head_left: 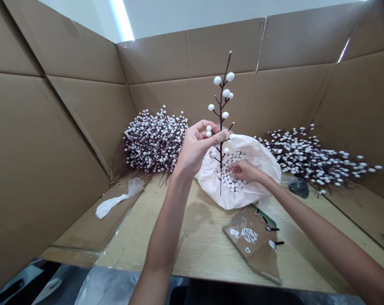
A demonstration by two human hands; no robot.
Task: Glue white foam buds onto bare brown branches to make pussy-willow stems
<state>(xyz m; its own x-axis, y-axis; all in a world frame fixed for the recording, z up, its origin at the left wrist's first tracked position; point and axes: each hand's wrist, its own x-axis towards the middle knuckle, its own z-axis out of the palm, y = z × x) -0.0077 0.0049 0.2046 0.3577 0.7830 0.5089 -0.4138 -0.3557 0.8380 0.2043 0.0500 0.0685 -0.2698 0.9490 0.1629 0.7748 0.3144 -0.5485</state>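
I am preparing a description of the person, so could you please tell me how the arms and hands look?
The left hand and right hand are without gloves. A beige, textured wrap, perhaps a bandage, covers part of the left thumb. The left forearm and right forearm show no sleeve, watch or bracelet.

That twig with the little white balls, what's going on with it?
A person holds the twig upright in their left hand. Some of its tips have balls, others don't. Their right hand is in an open white bag of loose white balls. Similar twigs lie in a left bunch and a right bunch.
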